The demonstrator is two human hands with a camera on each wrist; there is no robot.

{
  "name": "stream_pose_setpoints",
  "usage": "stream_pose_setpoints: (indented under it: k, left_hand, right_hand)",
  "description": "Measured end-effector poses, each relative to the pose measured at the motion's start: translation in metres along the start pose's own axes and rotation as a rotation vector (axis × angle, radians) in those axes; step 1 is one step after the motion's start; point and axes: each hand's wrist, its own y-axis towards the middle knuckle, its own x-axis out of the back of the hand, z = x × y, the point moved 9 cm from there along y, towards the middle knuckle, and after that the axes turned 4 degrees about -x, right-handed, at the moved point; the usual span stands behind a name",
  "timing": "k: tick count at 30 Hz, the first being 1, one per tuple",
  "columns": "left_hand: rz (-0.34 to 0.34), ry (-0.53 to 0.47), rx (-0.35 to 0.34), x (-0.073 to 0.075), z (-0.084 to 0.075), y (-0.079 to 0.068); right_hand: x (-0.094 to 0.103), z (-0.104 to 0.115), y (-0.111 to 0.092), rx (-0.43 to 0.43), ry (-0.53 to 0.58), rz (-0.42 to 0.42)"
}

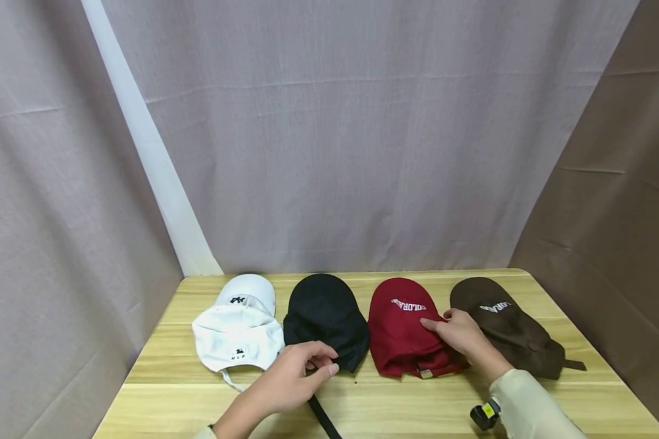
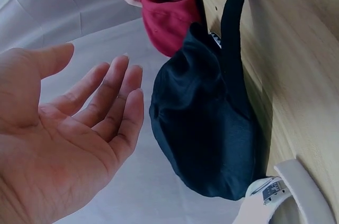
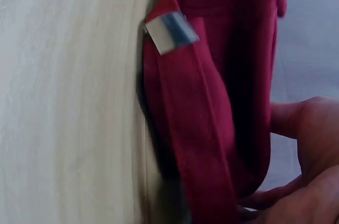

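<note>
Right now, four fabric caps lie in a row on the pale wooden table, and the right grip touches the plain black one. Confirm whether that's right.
The colour is wrong: the right grip touches the dark red fabric cap with white lettering, as the head view shows. The rest stands.

The table (image 1: 401,411) is light yellow wood with stripy lines. A black baseball cap (image 1: 325,311) lies on it, with a long black strap (image 1: 324,417) on its near side. Just left of the black cap is a white baseball cap (image 1: 244,338). Just right of it is a red baseball cap (image 1: 398,332) with white letters. Farther right is a brown baseball cap (image 1: 513,332).
</note>
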Motion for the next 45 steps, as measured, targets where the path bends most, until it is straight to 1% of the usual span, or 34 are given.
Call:
stream_pose_setpoints:
  k: [3, 6, 11, 13, 14, 15, 18, 20, 25, 28, 31, 33, 37, 41, 45]
  left_hand:
    - [-0.001, -0.002, 0.001, 0.000, 0.000, 0.000]
    - [-0.005, -0.003, 0.006, 0.001, 0.001, -0.001]
    - [-0.001, -0.012, 0.015, 0.001, 0.002, -0.001]
    - [0.003, -0.017, 0.023, 0.000, 0.003, -0.001]
    - [0.005, -0.020, 0.026, 0.000, 0.003, -0.001]
    - [0.006, -0.023, 0.030, 0.000, 0.003, -0.001]
    - [0.010, -0.027, 0.032, -0.001, 0.004, -0.001]
    - [0.009, -0.030, 0.030, -0.001, 0.004, -0.001]
    - [0.017, -0.046, 0.042, -0.004, 0.006, -0.001]
    - [0.027, -0.058, 0.051, -0.007, 0.007, -0.001]
    - [0.027, -0.064, 0.051, -0.007, 0.005, -0.001]
    - [0.028, -0.069, 0.052, -0.007, 0.005, 0.000]
    - [0.039, -0.083, 0.053, -0.012, 0.003, 0.003]
    - [0.057, -0.131, 0.049, -0.020, 0.005, 0.006]
    - [0.067, -0.187, 0.035, -0.028, 0.008, 0.013]
  right_hand:
    - [-0.004, -0.004, -0.001, -0.030, 0.090, 0.024]
    - [-0.009, -0.008, -0.002, -0.064, 0.205, 0.069]
    - [-0.021, -0.014, -0.005, -0.118, 0.452, 0.161]
    - [-0.023, -0.015, -0.006, -0.123, 0.530, 0.178]
    - [-0.023, -0.014, -0.006, -0.112, 0.550, 0.185]
    - [-0.023, -0.013, -0.007, -0.107, 0.568, 0.184]
    - [-0.019, -0.011, -0.009, -0.077, 0.574, 0.170]
    - [-0.014, -0.008, -0.011, -0.058, 0.576, 0.145]
    - [0.001, -0.001, -0.018, -0.066, 0.673, 0.064]
    - [0.007, 0.008, -0.025, -0.073, 0.785, 0.054]
    - [0.010, 0.023, -0.032, -0.054, 0.914, 0.079]
    - [0.011, 0.035, -0.037, -0.030, 1.008, 0.119]
    - [0.010, 0.058, -0.050, 0.013, 1.141, 0.222]
    - [0.006, 0.078, -0.064, 0.024, 1.221, 0.299]
    - [0.001, 0.094, -0.074, 0.029, 1.238, 0.330]
